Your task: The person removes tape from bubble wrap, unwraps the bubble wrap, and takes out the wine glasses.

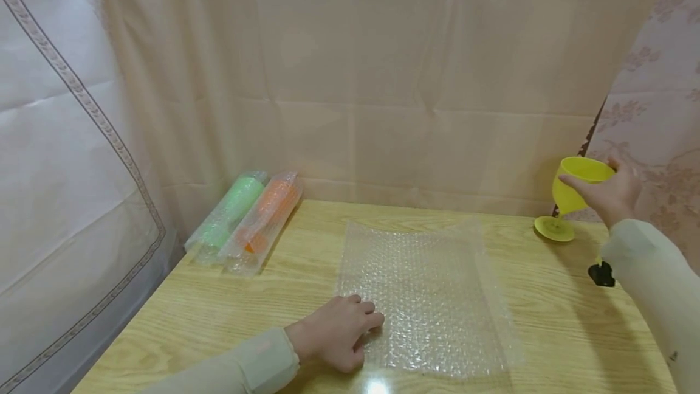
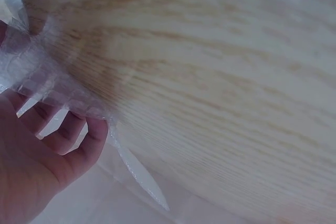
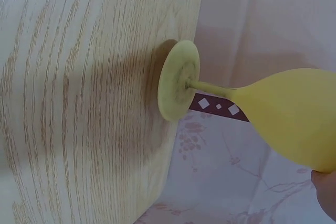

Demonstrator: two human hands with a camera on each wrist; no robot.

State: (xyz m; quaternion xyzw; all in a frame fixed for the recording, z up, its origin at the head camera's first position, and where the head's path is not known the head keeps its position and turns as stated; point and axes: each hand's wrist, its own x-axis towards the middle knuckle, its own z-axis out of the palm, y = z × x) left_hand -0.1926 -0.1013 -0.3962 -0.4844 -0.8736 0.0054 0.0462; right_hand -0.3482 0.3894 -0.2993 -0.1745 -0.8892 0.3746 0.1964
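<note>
At the table's far right corner, my right hand [image 1: 615, 190] grips the bowl of a yellow goblet [image 1: 571, 199]. The goblet leans a little, and its round foot hovers at or just over the tabletop; whether it touches I cannot tell. In the right wrist view the goblet's stem and foot [image 3: 179, 80] show, with one fingertip at the bowl. A clear piece of bubble wrap [image 1: 426, 297] lies flat in the middle. My left hand [image 1: 341, 330] is at its near left edge, fingers curled on the bubble wrap [image 2: 58, 80], which bunches up there in the left wrist view.
Two bubble-wrapped items, one green [image 1: 232, 211] and one orange [image 1: 268, 214], lie side by side at the back left of the wood-grain table [image 1: 284, 290]. A beige cloth [image 1: 355, 78] hangs behind. Beneath the right sleeve is a small black object [image 1: 601, 274].
</note>
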